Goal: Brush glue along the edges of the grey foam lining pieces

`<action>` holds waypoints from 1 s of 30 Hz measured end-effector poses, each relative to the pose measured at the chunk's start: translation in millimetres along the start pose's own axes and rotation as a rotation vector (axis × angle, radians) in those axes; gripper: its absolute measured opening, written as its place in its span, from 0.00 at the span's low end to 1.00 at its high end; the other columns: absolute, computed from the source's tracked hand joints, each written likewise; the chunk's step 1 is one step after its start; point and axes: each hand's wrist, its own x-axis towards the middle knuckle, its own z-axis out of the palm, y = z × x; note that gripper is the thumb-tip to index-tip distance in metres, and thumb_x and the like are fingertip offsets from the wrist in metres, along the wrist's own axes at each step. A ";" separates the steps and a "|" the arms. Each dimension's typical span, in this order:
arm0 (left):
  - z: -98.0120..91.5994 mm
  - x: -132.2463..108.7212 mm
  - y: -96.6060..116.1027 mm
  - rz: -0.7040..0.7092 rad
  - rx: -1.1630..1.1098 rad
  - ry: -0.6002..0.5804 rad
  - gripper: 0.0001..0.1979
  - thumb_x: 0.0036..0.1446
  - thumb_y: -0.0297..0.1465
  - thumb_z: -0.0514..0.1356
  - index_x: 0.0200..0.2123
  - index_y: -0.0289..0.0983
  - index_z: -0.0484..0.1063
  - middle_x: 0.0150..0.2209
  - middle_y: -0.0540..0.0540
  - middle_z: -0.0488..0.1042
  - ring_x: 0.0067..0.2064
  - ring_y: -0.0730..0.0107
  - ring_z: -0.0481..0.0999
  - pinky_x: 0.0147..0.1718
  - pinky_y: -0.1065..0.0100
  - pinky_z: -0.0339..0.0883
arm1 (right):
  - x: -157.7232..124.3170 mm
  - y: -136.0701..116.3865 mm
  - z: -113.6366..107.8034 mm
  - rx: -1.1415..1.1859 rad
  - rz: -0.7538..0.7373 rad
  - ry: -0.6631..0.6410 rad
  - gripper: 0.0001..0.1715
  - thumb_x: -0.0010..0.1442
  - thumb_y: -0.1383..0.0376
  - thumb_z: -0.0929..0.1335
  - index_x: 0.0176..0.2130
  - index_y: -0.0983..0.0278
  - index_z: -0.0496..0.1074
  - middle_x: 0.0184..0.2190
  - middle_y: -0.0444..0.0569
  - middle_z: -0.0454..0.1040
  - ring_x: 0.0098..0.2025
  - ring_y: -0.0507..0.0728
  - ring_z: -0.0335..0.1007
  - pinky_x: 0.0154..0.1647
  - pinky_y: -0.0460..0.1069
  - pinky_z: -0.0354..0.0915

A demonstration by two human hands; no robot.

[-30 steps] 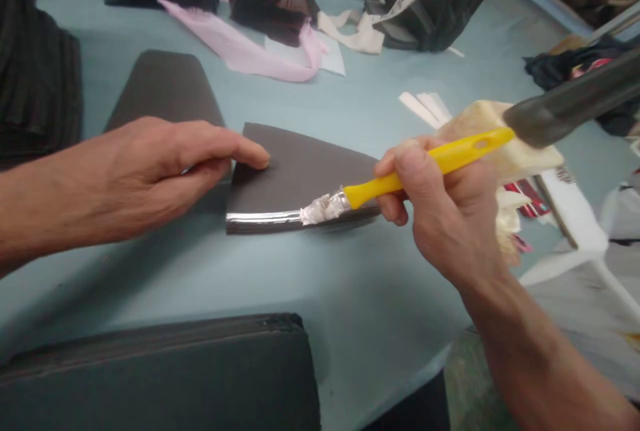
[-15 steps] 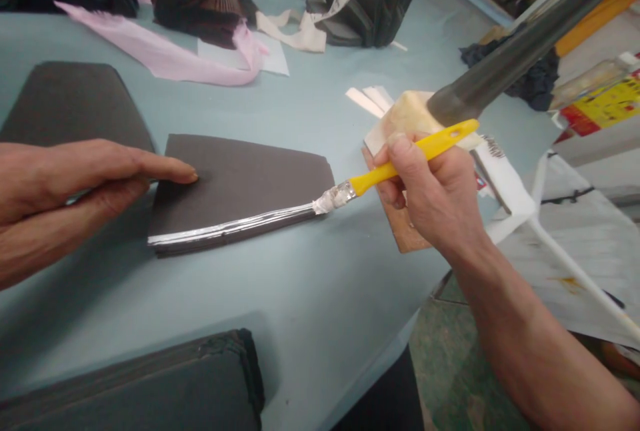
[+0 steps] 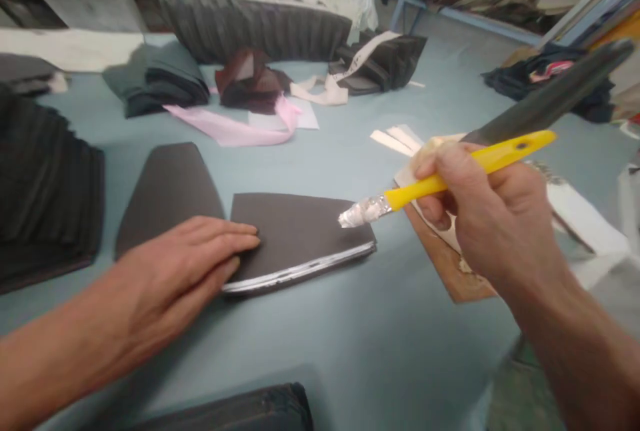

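Flat on the table lies a stack of dark cut pieces point(image 3: 295, 227), its near edge streaked with a white coating. My left hand point(image 3: 195, 264) rests on the stack's left end with fingers stretched out. A paintbrush point(image 3: 440, 181) with a yellow handle is in the closed fingers of my right hand point(image 3: 500, 211). White paste covers its bristles, which hover over the stack's right part, apart from the coated edge. Left of the stack, partly behind my left hand, is another dark tapered piece point(image 3: 170, 184).
A tall pile of dark pieces point(image 3: 47, 191) stands at left, and another dark bundle point(image 3: 225, 411) at the near edge. Behind lie a pink strip point(image 3: 235, 134) and folded dark fabric point(image 3: 165, 81). Beyond my right hand are a brown board point(image 3: 450, 277) and a dark tube point(image 3: 555, 94).
My right hand has lifted the brush off the stack's coated edge, up over its top. More fingers of my left hand now lie on the stack. The camera view has tilted up.
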 end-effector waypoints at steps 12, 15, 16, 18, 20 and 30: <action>-2.0 10.9 23.8 0.184 0.199 0.062 0.19 0.75 0.28 0.49 0.55 0.43 0.79 0.55 0.52 0.85 0.54 0.71 0.86 0.50 0.71 0.84 | 50.6 20.9 126.1 0.266 -0.068 -0.283 0.33 0.69 0.37 0.71 0.34 0.64 0.77 0.18 0.38 0.67 0.20 0.46 0.61 0.22 0.44 0.57; -0.6 11.5 24.3 0.187 0.205 0.091 0.20 0.75 0.28 0.48 0.54 0.42 0.79 0.55 0.52 0.86 0.54 0.70 0.86 0.50 0.71 0.84 | 51.7 23.7 138.1 0.248 -0.072 -0.333 0.33 0.70 0.38 0.70 0.35 0.64 0.76 0.18 0.38 0.67 0.20 0.46 0.62 0.22 0.44 0.57; -0.2 11.6 24.6 0.187 0.210 0.097 0.20 0.75 0.28 0.48 0.54 0.42 0.79 0.54 0.52 0.86 0.53 0.70 0.87 0.49 0.70 0.85 | 51.9 24.5 141.1 0.241 -0.075 -0.338 0.33 0.70 0.37 0.70 0.34 0.64 0.76 0.19 0.38 0.67 0.21 0.46 0.62 0.22 0.45 0.57; 0.2 11.5 25.0 0.199 0.221 0.105 0.21 0.75 0.28 0.47 0.53 0.42 0.80 0.54 0.52 0.86 0.52 0.69 0.87 0.48 0.69 0.85 | 52.5 26.2 145.7 0.228 -0.072 -0.339 0.33 0.70 0.37 0.70 0.34 0.64 0.76 0.19 0.38 0.67 0.20 0.46 0.62 0.22 0.45 0.57; 0.8 10.7 24.8 0.207 0.230 0.117 0.21 0.75 0.28 0.46 0.53 0.42 0.80 0.54 0.52 0.86 0.52 0.69 0.87 0.49 0.69 0.85 | 53.3 28.1 148.6 0.216 -0.060 -0.335 0.33 0.69 0.37 0.71 0.35 0.64 0.76 0.18 0.38 0.67 0.20 0.46 0.61 0.22 0.45 0.56; 2.2 5.2 19.5 0.173 0.169 0.111 0.19 0.74 0.29 0.50 0.57 0.43 0.79 0.57 0.52 0.85 0.55 0.68 0.85 0.52 0.69 0.84 | 55.9 28.0 139.4 0.144 -0.051 -0.318 0.38 0.65 0.31 0.71 0.34 0.64 0.75 0.18 0.38 0.66 0.20 0.47 0.61 0.23 0.45 0.58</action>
